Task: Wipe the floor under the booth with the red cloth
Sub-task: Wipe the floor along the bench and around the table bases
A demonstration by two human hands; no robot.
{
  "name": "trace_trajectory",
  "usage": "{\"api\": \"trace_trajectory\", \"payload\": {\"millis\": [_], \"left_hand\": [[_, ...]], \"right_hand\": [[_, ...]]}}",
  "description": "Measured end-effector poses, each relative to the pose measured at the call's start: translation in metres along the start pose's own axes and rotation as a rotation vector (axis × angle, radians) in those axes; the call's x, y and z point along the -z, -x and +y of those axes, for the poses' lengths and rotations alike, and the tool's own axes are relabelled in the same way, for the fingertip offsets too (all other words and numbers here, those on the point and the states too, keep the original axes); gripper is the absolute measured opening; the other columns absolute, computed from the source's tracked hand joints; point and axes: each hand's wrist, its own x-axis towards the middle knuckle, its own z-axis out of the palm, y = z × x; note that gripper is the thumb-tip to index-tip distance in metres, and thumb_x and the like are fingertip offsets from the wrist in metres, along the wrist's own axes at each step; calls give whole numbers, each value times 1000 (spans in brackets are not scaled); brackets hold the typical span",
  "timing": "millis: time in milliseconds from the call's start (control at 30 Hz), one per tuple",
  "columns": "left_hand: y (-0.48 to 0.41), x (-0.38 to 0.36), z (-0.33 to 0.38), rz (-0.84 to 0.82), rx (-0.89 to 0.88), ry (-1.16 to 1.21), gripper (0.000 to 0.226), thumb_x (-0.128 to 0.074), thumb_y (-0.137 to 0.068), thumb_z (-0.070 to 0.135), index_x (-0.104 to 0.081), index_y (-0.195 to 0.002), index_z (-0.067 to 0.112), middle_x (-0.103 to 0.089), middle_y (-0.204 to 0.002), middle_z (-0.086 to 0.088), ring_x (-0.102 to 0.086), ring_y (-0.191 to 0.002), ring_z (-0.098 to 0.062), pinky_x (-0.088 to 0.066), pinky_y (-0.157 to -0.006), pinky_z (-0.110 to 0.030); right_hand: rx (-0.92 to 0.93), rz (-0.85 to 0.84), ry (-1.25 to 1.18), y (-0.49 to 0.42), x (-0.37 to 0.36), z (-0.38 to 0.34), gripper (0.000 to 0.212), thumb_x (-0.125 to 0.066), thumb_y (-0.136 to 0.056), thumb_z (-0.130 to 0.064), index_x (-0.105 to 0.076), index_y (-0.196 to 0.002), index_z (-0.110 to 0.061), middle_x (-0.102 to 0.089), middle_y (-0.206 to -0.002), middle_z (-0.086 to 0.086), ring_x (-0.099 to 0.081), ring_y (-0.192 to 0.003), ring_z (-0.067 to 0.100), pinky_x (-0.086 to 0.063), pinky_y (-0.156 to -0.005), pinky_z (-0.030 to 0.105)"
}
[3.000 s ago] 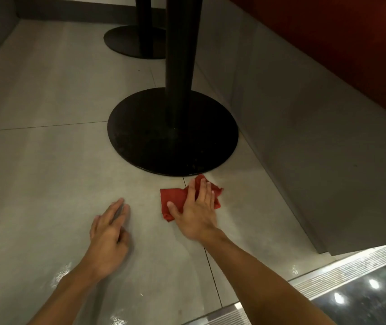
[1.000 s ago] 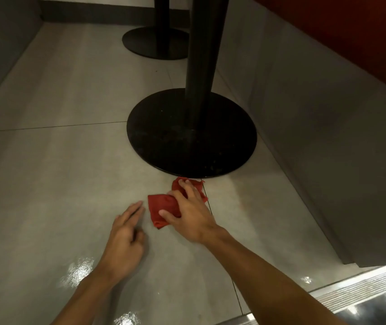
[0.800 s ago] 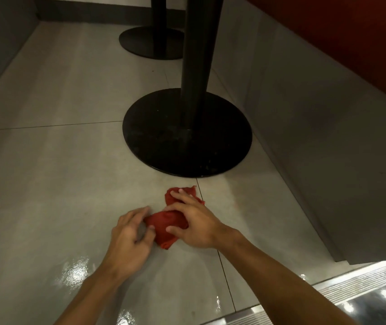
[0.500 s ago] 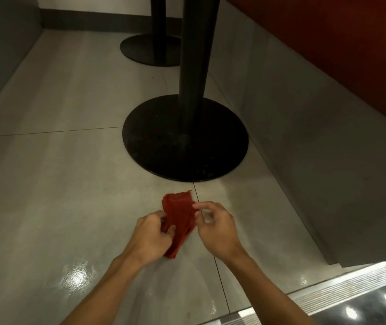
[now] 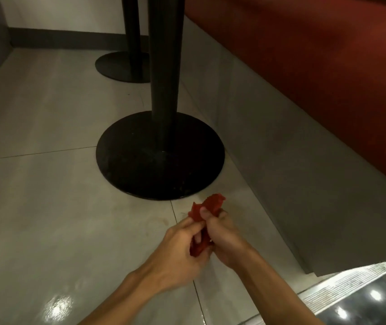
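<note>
The red cloth (image 5: 212, 204) is bunched up and held off the grey tiled floor (image 5: 46, 207), between both hands. My left hand (image 5: 179, 252) grips its lower part, and my right hand (image 5: 222, 233) pinches its upper part with the thumb on top. A crumpled end of the cloth sticks out above my fingers. The hands are just in front of the near black table base (image 5: 160, 156), slightly to its right. The middle of the cloth is hidden inside my hands.
A black table post (image 5: 166, 66) rises from the round base. A second black base (image 5: 121, 66) stands farther back. The grey booth plinth (image 5: 292, 160) with a red seat (image 5: 316, 55) above runs along the right. A metal threshold strip (image 5: 351, 277) lies at the bottom right.
The cloth was pressed flat on the floor under my right hand. My left hand came over, and both hands lifted the cloth and bunched it between them.
</note>
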Motion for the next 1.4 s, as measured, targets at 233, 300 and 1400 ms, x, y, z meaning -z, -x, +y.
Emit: {"api": "trace_trajectory", "payload": {"millis": [233,300,1400], "left_hand": [[-77,32,-73,175,150,-57,32,-61,-91,23,-61,-123,25,-59,-110,8,-56,-99,-3,-47,-93,-23],[-105,38,-103,66,197,-356,42,-52,-95,31,-48,-136,28,-48,-136,4,-42,-125,-16,-34,-109,-36],[-133,35,-153,-115,229,-662,55,-17,-97,56,-2,-149,45,15,-158,16,24,-143,-13,17,-116,-46]], "right_hand": [[246,341,539,-54,53,-35,26,-46,-102,-25,-52,-125,-14,-61,-120,6,-57,-111,23,-39,-90,24],[317,425,761,-80,66,-44,33,-48,-100,-21,-56,-128,-4,-61,-128,16,-55,-121,31,-41,-99,29],[129,356,1322,-169,53,-29,60,-13,-102,-46,-12,-156,-20,-4,-164,8,-1,-148,37,-2,-119,49]]}}
